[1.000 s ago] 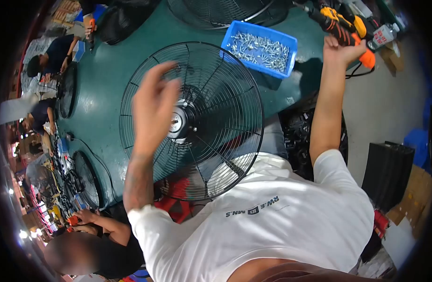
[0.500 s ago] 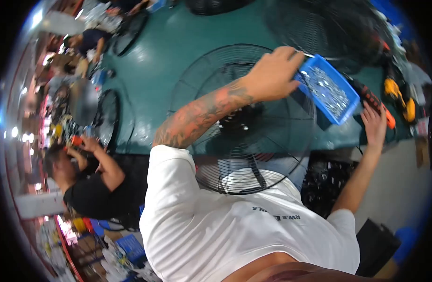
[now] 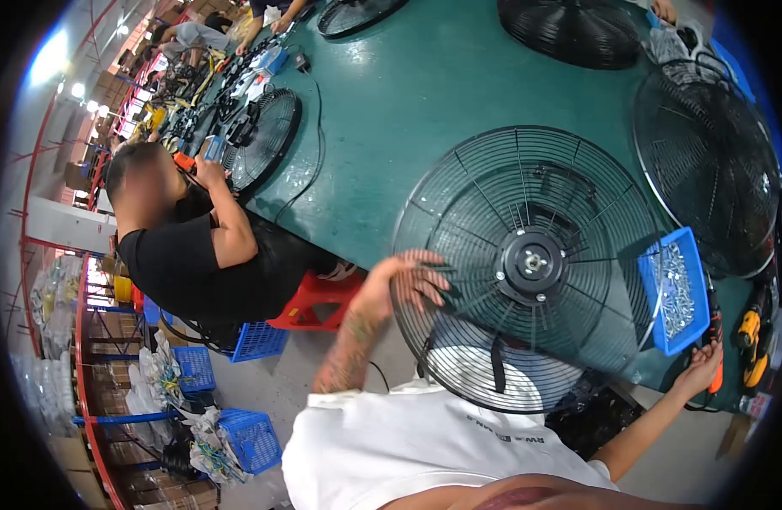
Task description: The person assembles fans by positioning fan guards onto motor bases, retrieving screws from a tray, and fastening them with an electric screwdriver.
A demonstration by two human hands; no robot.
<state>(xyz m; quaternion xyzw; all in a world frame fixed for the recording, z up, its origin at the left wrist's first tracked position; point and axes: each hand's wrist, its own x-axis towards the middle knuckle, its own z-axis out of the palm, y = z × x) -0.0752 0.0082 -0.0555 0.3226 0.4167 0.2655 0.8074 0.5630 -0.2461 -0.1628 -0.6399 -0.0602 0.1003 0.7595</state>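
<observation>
A round black wire fan guard with a dark hub lies on the green table, partly over its front edge. My left hand rests on the guard's left rim with its fingers spread. At the right, my right hand is beside the orange-handled screwdriver; whether its fingers grip the handle is too small to tell. A blue bin of silver screws stands at the guard's right edge, just above my right hand.
More fan guards lie at the back right and far side of the green table. Yellow-black power tools are at the far right. A co-worker in black sits at the left near a red stool.
The view has swung left. My left hand has gone from over the guard and the bin's near corner to the guard's left rim. My right hand remains near the orange handle.
</observation>
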